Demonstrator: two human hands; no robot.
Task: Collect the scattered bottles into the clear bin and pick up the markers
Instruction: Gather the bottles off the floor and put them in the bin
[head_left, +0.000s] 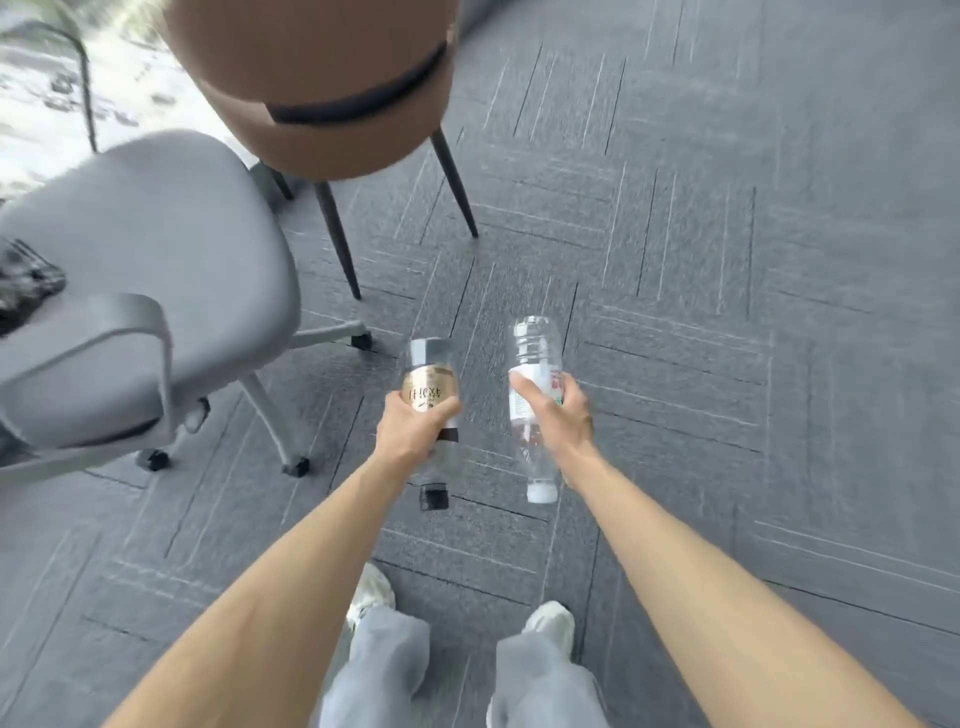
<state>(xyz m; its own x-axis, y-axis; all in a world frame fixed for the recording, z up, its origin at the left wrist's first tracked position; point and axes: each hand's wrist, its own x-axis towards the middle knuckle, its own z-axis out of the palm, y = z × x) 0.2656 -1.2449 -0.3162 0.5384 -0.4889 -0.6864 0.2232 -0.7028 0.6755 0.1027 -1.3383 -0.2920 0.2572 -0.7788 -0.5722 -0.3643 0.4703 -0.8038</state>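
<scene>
Both of my arms reach forward over the grey carpet. My left hand (413, 423) is wrapped around a clear bottle with a gold-and-black label (430, 384); its black cap points back toward me. My right hand (558, 415) grips a clear bottle with a white label and red print (535, 353), white cap toward me and base pointing away. Both bottles look empty and are held above the floor. No clear bin and no markers are in view.
A grey office chair (140, 249) on castors stands at the left, a dark object on its seat edge. A brown chair with thin dark legs (322, 88) stands behind it. Grey carpet tiles (727, 260) stretch to the right. My feet (550, 621) show below.
</scene>
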